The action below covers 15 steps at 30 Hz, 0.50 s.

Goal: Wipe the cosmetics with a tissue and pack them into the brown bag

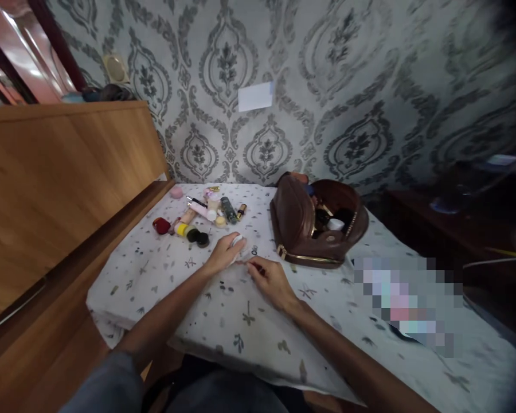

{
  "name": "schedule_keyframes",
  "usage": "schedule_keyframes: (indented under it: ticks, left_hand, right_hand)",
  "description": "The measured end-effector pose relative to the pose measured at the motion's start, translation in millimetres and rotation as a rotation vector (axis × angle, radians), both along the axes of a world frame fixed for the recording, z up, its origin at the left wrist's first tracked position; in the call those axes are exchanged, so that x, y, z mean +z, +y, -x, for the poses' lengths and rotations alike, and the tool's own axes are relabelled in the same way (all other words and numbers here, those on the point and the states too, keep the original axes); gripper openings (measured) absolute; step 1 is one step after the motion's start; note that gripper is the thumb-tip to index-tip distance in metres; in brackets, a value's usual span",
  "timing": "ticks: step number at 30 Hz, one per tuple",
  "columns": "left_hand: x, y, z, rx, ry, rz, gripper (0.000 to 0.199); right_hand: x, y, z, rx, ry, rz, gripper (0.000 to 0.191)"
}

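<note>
My left hand [224,252] is closed around a small whitish item [237,240] above the patterned cloth. Just to its right, my right hand [269,278] has its thumb and fingertips pinched together; anything between them is too small to make out. An open brown bag [293,221] stands right of my hands, its zipper apart, with a white round item [335,224] among dark things inside. Beyond my left hand lie several cosmetics, among them a dark green bottle [228,210], a pink tube [201,210], a yellow-banded container [182,229] and a red item [161,225].
The cloth-covered table [155,281] meets a patterned wall at the back. A wooden panel [69,183] borders the left side. At right, a pixelated flat object [406,298] lies on the cloth, near dark furniture [438,235].
</note>
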<state>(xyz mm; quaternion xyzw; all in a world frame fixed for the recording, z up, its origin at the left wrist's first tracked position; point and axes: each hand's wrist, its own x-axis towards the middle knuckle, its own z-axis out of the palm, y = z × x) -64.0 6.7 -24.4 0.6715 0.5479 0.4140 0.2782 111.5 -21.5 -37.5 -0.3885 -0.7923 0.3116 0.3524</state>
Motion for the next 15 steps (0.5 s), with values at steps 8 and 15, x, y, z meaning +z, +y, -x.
schedule_keyframes:
  ticks: [8,15]
  left_hand:
    - [58.5,5.0,128.0,0.499,0.317,-0.170,0.030]
    - [40.4,-2.3,201.6,0.620,0.472,-0.029,0.023]
  right_hand:
    - [-11.3,-4.9,12.4,-0.018,0.125,0.177,0.029]
    - [-12.4,-5.9,10.9,0.004,0.147,0.177,0.027]
